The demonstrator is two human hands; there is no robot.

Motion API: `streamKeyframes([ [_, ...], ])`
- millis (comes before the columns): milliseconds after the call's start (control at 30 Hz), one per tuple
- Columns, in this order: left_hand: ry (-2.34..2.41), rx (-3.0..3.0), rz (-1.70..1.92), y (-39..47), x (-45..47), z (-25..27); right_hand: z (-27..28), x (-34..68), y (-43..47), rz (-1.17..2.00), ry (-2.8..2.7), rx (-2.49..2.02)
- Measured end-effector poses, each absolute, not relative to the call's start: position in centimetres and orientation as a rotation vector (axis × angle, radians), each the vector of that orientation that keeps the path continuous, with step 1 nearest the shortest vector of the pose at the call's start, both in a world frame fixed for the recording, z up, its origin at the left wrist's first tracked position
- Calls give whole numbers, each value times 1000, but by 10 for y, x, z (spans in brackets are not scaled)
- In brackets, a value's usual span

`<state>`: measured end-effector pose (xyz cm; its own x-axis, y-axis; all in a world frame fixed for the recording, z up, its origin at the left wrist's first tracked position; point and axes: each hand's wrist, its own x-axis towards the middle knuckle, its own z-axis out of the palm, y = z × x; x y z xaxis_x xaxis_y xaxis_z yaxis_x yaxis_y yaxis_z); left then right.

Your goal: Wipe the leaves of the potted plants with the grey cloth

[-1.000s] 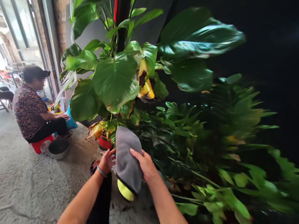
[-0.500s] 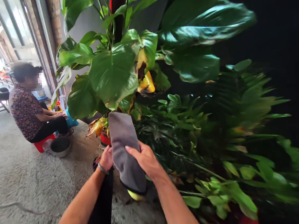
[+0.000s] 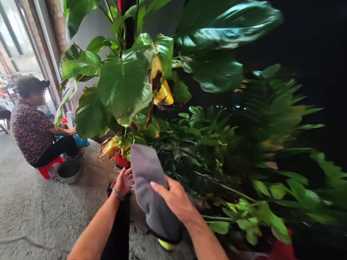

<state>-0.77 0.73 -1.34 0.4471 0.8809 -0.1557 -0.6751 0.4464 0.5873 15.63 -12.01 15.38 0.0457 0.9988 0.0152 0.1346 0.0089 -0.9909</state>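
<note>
A long grey piece of cloth, rounded at its upper end, hangs in front of me. Black edging runs along its lower end, and a bit of yellow-green shows beneath. My right hand grips its right side, thumb lying on the front face and the other fingers mostly hidden behind. Just left of the cloth, my left hand is held open with its fingers spread; whether a fingertip touches the cloth I cannot tell. A band circles my left wrist. Large green leaves rise beyond the cloth's upper end.
Dense plants crowd the right side, against a dark wall. On the left, a person sits on a red stool beside a dark basin. A cable lies across the concrete floor. A red pot stands beneath the leaves.
My right hand has brought the cloth slightly down and to the right. My left hand stays near its place with its fingers more spread, and a small gap from the cloth shows.
</note>
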Motion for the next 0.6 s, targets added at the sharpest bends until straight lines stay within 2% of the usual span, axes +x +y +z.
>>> streamKeyframes([
  [133,634,476,1054,5,-6,-9,135,168,-92,1078,-1010,-1479],
  [300,661,471,1054,4,-7,-4,94,157,-156,1207,-953,-1579],
  [467,666,495,1052,3,-5,-2,145,194,-212,1317,-801,-1454],
  [600,669,510,1061,0,0,1,172,226,-178,1013,-602,-1496],
])
